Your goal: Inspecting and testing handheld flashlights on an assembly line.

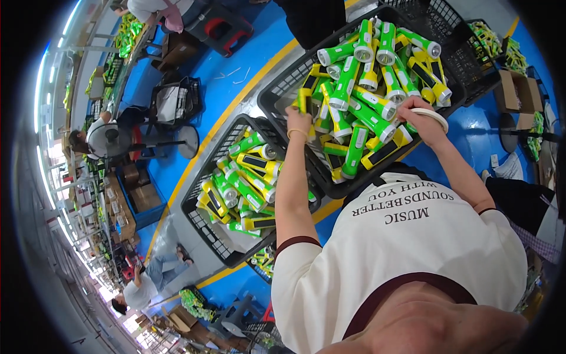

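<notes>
A black plastic crate (282,113) in front of me is heaped with green-and-white and yellow-and-black flashlights (356,150). At the crate's left side, my left hand (299,123) is closed around a yellow flashlight (304,100), which stands up from the fist and is slightly blurred. My right hand (420,122), with a pale band at its wrist, reaches into the right part of the heap. Its fingers are curled at the head of a green flashlight (377,106), and their tips are partly hidden among the pile.
Left of the crate, a second black crate (191,200) holds more flashlights. Another black crate (471,59) adjoins at the far right. A pedestal fan (188,141), a red-and-grey stool (227,29) and seated people stand across the blue floor. An open cardboard box (519,97) sits right.
</notes>
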The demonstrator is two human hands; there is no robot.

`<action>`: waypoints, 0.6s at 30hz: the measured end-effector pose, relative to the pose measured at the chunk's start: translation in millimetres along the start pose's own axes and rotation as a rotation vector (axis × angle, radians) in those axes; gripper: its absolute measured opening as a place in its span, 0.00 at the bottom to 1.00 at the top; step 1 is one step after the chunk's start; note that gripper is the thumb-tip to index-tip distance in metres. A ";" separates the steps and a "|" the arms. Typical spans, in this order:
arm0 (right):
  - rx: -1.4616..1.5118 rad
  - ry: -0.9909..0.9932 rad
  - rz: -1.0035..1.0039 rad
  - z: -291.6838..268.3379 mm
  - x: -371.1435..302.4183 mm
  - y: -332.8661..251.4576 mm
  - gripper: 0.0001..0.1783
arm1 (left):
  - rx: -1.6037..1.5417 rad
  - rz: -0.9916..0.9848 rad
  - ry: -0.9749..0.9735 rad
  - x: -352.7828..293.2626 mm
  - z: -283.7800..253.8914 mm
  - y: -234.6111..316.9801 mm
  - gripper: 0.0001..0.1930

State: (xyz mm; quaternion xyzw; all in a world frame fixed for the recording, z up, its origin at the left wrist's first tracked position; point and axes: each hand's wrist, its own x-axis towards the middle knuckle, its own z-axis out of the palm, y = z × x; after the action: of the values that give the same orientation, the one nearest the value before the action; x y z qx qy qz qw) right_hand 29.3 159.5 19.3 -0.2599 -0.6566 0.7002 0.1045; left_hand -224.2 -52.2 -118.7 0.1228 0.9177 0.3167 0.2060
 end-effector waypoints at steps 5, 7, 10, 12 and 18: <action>0.213 -0.133 0.079 -2.5 6.1 -0.8 0.06 | -1.594 0.092 -0.292 -54.5 -28.2 34.8 0.19; 0.222 -0.264 0.111 12.8 11.8 -15.8 0.07 | -1.917 -0.109 -0.391 -95.0 -39.9 72.0 0.20; 0.177 -0.433 0.099 42.6 24.3 -35.3 0.05 | -1.758 0.061 -0.457 -123.9 -38.2 96.0 0.21; 0.143 -0.495 0.105 60.6 26.6 -51.2 0.05 | -1.547 0.137 -0.213 -144.1 -35.2 103.0 0.30; 0.403 -0.689 0.128 82.8 28.9 -47.7 0.07 | -1.714 0.197 -0.417 -171.9 -36.6 100.7 0.19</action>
State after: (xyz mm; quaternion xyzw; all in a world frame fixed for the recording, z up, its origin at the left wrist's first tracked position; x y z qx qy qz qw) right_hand -45.9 107.5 59.4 -0.0248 -0.4854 0.8661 -0.1165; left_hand -79.1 -55.3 22.6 0.0599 0.2942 0.8825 0.3620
